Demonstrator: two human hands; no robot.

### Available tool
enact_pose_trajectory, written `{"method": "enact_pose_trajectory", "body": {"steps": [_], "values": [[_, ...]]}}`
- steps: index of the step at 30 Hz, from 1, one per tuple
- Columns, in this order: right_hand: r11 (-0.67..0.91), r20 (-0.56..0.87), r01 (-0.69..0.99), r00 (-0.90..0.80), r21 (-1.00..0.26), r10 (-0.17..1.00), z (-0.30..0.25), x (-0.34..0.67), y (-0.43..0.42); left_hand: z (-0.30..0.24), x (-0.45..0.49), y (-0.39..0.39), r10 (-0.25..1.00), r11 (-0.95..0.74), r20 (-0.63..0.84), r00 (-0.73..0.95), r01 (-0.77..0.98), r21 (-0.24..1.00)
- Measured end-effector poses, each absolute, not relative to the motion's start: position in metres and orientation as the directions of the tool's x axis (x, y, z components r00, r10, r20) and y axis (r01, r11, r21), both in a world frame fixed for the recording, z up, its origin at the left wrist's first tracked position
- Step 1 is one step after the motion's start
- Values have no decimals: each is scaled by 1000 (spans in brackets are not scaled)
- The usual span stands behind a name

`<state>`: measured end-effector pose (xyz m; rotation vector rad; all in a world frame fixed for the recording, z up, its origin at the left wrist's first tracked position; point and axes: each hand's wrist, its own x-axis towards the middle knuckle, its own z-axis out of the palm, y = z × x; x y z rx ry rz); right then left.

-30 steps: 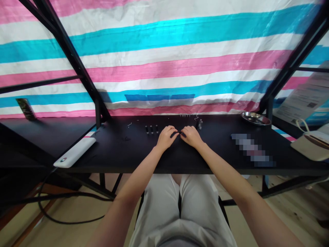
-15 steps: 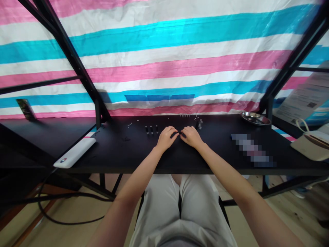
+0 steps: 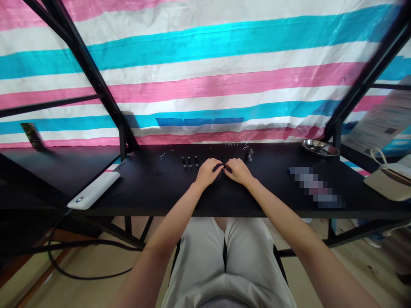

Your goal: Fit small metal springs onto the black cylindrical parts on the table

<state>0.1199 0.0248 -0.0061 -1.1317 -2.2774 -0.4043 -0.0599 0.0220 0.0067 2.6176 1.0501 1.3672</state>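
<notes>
Above the black table [image 3: 147, 192], my left hand [image 3: 207, 172] and my right hand [image 3: 238, 171] meet with fingertips almost touching. Both are closed in a pinch around something small and dark, mostly hidden by the fingers and too small to name. Three short black cylinders with pale lower ends [image 3: 189, 161] stand in a row just left of my left hand. Beyond my right hand is a small cluster of black and clear pieces [image 3: 249, 155].
Several tiny pale pieces [image 3: 231, 144] line the back edge, with a white strand [image 3: 245, 146] beside them. A metal dish [image 3: 319, 148] sits back right, a blurred-out object [image 3: 316, 188] in front of it. A white power bank-like box [image 3: 94, 191] lies left; a beige bag [image 3: 388, 182] is far right.
My right fingertips have shifted very slightly left, closer to the left ones. Otherwise the hands and the things on the table stay where they were.
</notes>
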Motion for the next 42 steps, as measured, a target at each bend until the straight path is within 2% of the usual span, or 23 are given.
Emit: {"method": "enact_pose_trajectory", "body": {"steps": [4, 8, 12, 15, 17, 22, 28, 36, 42], "values": [[622, 556, 772, -463, -130, 690, -9, 117, 27, 8, -64, 23, 652, -722, 655, 382, 577, 382], [625, 519, 727, -431, -286, 739, -14, 117, 32, 10, -74, 24, 788, -603, 472, 395, 648, 466], [570, 474, 718, -370, -400, 799, -16, 117, 38, 15, -84, 25, 840, -528, 369, 398, 756, 388], [512, 427, 722, -323, -465, 844, -16, 114, 44, 20, -89, 25, 880, -436, 352, 320, 838, 328], [478, 394, 723, -302, -498, 868, -15, 110, 49, 23, -91, 25, 922, -343, 288, 259, 892, 295], [462, 361, 717, -304, -523, 881, -15, 92, 66, 27, -93, 26, 976, -213, 92, 197, 949, 233], [495, 346, 689, -358, -529, 867, -17, 58, 87, 27, -97, 29, 996, -81, -31, 89, 973, 217], [463, 294, 686, -358, -561, 886, -11, 34, 94, 23, -98, 31, 996, -67, -50, 80, 974, 218], [489, 315, 704, -375, -514, 872, -11, 34, 91, 23, -97, 29, 994, -95, -25, 104, 969, 230]]}}
